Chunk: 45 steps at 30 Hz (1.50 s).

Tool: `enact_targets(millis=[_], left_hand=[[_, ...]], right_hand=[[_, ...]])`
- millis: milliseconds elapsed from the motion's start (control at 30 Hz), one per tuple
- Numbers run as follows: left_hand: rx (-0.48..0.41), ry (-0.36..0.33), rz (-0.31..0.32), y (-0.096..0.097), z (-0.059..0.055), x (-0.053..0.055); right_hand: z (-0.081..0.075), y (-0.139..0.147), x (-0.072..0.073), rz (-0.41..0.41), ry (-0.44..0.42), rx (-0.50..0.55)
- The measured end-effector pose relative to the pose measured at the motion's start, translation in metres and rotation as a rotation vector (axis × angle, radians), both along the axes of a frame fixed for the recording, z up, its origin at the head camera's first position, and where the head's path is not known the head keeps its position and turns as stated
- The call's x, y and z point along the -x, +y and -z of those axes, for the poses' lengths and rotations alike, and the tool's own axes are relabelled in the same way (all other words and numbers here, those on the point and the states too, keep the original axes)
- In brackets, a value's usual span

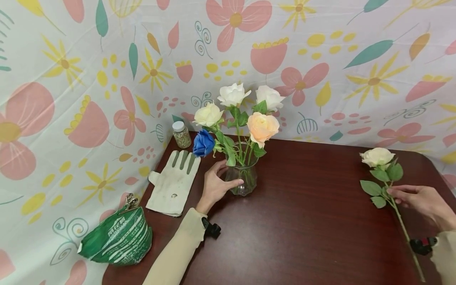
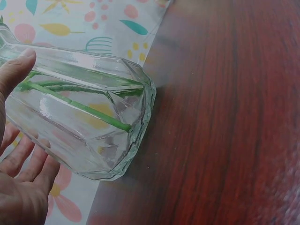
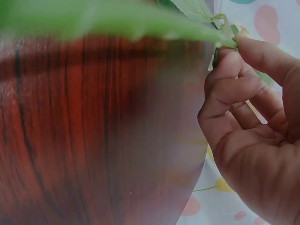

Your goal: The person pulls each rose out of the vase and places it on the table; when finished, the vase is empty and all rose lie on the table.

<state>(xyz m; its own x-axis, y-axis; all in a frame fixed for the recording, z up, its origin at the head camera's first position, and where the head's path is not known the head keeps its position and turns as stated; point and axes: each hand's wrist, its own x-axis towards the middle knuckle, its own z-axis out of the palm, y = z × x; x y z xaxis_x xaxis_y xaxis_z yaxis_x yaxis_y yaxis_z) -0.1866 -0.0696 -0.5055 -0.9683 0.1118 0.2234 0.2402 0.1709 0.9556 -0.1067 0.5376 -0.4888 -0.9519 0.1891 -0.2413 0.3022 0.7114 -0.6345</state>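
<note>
A clear glass vase (image 1: 246, 178) stands on the table, holding a peach rose (image 1: 263, 127), a blue rose (image 1: 204, 143) and several white and cream ones. My left hand (image 1: 217, 185) holds the vase from its left side, thumb on the near face. In the left wrist view, the thumb and fingers lie on opposite sides of the glass vase (image 2: 79, 112), and green stems show inside. At the far right, my right hand (image 1: 422, 202) pinches the stem of a cream-white rose (image 1: 377, 157) between thumb and fingertips. Its stem (image 3: 140, 21) crosses blurred and close in the right wrist view.
Left of the vase lies a white work glove (image 1: 172, 188) with grey-striped fingers. Behind it, near the wall, stands a small capped jar (image 1: 181, 136). A green clipped bag (image 1: 119, 235) sits at the table's left edge. Flower-printed cloth (image 1: 320, 79) hangs behind the dark wooden table (image 1: 303, 229).
</note>
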Motion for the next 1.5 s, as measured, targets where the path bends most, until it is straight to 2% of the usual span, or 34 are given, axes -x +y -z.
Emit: enact_targets(millis=[133,500,767,1000,1167,1267,1500], left_hand=[[-0.001,-0.003,0.002,0.000,0.000,0.001],[-0.015,-0.007,0.013,0.001,0.000,0.001],[0.004,-0.001,0.002,0.001,-0.001,0.000],[-0.012,0.010,0.003,0.001,0.001,0.000],[-0.020,0.008,0.004,0.001,0.002,0.000],[-0.019,0.014,0.005,0.000,0.002,0.000],[-0.017,0.019,0.006,0.000,0.002,0.001]], right_hand=[[0.004,0.002,-0.001,-0.007,-0.015,-0.013],[0.014,0.004,-0.003,-0.011,0.012,-0.047],[0.013,0.004,-0.004,-0.002,0.021,-0.055],[0.003,0.000,-0.007,0.014,0.062,-0.064],[-0.009,-0.012,-0.008,0.072,0.057,-0.139],[-0.016,-0.023,-0.008,0.086,0.073,-0.162],[-0.038,-0.058,-0.004,0.086,0.065,-0.138]])
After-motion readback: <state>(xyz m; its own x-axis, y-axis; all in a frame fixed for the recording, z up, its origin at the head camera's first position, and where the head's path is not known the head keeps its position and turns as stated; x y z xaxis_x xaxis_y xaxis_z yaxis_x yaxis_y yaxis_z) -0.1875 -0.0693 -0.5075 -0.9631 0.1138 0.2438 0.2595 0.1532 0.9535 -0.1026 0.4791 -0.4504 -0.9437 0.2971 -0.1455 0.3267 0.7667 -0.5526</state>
